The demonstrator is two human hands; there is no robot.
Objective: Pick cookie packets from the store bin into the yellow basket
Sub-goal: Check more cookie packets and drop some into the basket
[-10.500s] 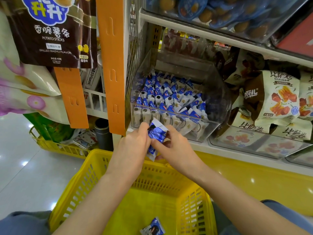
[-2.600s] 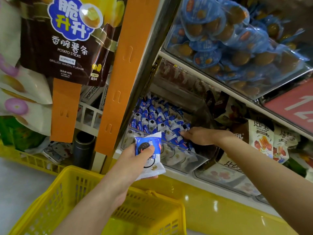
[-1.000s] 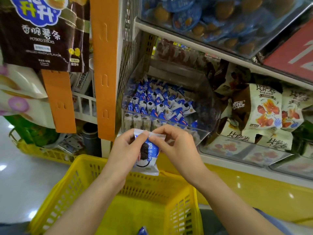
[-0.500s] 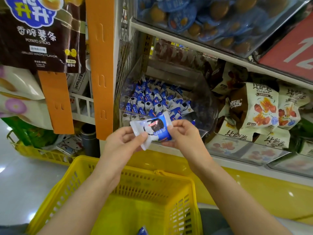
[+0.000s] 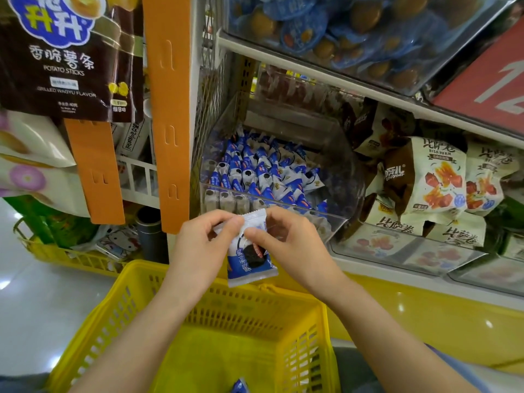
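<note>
A blue and white cookie packet (image 5: 249,263) hangs upright above the far rim of the yellow basket (image 5: 119,307). My left hand (image 5: 202,248) and my right hand (image 5: 289,245) both pinch its crimped top edge. Behind my hands stands the clear store bin (image 5: 344,177), which holds several more blue and white cookie packets (image 5: 263,173). Another cookie packet (image 5: 239,386) lies in the basket at the bottom edge of the view, mostly cut off.
An orange shelf post (image 5: 167,109) rises left of the bin. Hanging snack bags (image 5: 68,58) fill the upper left. A bin of brown and white snack bags (image 5: 425,180) sits to the right. A second yellow basket (image 5: 65,255) stands on the floor at left.
The packet has turned from lying sideways between my hands to hanging upright. Both hands have dropped a little toward the basket.
</note>
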